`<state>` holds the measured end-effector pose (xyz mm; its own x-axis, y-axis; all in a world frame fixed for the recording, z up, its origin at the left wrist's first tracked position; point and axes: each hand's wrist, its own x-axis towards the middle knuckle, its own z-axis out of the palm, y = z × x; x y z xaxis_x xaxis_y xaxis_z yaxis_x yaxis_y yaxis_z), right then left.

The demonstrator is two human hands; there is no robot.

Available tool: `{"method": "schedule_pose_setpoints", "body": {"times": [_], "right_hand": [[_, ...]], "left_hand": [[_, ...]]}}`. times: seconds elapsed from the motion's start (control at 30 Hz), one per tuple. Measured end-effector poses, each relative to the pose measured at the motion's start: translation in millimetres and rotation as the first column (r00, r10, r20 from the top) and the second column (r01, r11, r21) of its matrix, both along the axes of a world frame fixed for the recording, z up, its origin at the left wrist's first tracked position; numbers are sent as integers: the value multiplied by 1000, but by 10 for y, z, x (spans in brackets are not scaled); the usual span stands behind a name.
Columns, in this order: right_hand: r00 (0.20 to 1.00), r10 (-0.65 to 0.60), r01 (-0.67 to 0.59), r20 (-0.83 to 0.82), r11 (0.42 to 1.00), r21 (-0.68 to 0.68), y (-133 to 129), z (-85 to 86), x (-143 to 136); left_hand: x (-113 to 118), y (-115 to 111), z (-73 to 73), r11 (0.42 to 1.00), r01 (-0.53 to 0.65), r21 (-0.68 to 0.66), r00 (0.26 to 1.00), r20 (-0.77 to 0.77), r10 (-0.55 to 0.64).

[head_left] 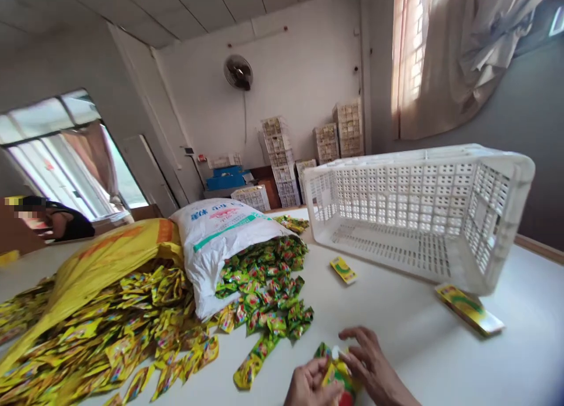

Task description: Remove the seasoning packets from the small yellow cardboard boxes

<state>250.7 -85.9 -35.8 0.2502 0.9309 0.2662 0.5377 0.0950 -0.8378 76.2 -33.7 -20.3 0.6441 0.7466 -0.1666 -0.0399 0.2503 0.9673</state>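
At the bottom of the view, my left hand [314, 383] pinches a yellow packet [338, 375] with green and red on it. My right hand [372, 363] is at the packet's other side, its fingers stretched and spread, the tips touching its upper edge. A small green sachet [323, 351] shows just behind the packet, partly hidden; I cannot tell whether it is held. Left of my hands, green sachets [277, 318] spill from a white woven sack [220, 224]. Farther left, yellow sachets [127, 329] spread out of a yellow sack [110, 256].
A white plastic crate [396, 212] lies on its side at the right of the white table [396, 318]. By it are a small yellow box [343, 270] and a larger yellow box [469, 309]. Crate stacks [281, 159] stand by the back wall. Another person [66, 221] is at far left.
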Motion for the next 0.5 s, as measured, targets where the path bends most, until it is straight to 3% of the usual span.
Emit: {"method": "schedule_pose_setpoints", "body": {"times": [0.13, 0.23, 0.5], "right_hand": [[992, 22, -26, 127, 999, 29, -59, 157, 1], [983, 79, -82, 168, 997, 10, -60, 184, -18], [990, 135, -139, -47, 986, -88, -121, 244, -57]], "left_hand": [[-10, -65, 155, 995, 68, -71, 997, -25, -70], [-21, -64, 186, 986, 79, -145, 995, -43, -87], [-38, -60, 170, 985, 40, -170, 999, -30, -45]]}}
